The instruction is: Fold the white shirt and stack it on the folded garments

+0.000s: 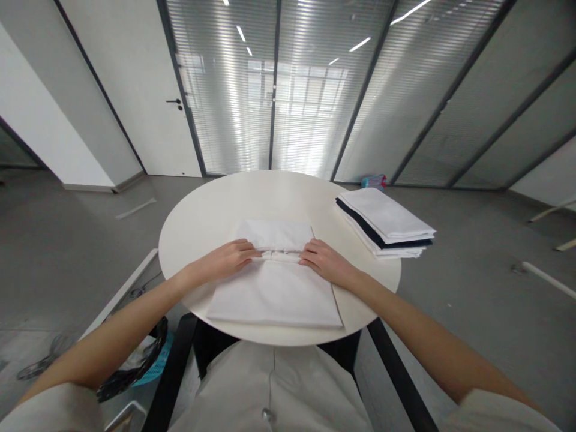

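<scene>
A white folded garment [274, 288] lies on the round white table [211, 210] right in front of me. A crosswise fold runs through its middle. My left hand [227, 258] rests on the left end of that fold, fingers curled and pinching the cloth. My right hand [324, 259] presses on the right end of the same fold, fingers bent onto the cloth. Both hands sit palm down, facing each other across the fold.
A stack of folded white and dark clothes [384, 223] lies at the table's right edge. A basket with a black bag [139, 363] stands on the floor at the left. Glass walls with blinds and a white door [148, 90] stand behind.
</scene>
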{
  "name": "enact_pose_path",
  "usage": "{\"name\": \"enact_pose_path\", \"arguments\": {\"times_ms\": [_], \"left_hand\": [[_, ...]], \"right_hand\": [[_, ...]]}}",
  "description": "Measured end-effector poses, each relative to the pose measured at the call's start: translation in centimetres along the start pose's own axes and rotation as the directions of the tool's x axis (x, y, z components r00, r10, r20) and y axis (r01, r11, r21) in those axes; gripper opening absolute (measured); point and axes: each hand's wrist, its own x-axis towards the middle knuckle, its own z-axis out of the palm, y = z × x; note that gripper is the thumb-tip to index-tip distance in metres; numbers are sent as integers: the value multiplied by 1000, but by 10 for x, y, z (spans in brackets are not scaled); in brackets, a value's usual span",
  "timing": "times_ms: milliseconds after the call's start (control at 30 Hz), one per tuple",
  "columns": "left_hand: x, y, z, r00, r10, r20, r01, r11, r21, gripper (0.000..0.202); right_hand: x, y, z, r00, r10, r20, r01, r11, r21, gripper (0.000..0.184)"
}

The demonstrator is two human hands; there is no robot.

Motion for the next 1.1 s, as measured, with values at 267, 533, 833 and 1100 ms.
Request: {"name": "enact_pose_path", "arguments": {"times_ms": [267, 533, 833, 1100], "left_hand": [[-27, -10, -18, 990, -84, -117, 79, 995, -53, 23], [-43, -30, -17, 984, -181, 1, 176, 960, -219, 31], [-32, -26, -7, 991, -109, -75, 110, 994, 22, 31], [-26, -86, -9, 877, -458, -145, 369, 837, -404, 40]], "right_hand": [[-5, 5, -1, 1000, -2, 5, 2, 998, 71, 28], [-3, 4, 4, 1000, -4, -30, 5, 1000, 13, 31], [-5, 5, 4, 999, 31, -24, -30, 999, 16, 31], [5, 43, -15, 936, 304, -175, -248, 927, 282, 21]]}}
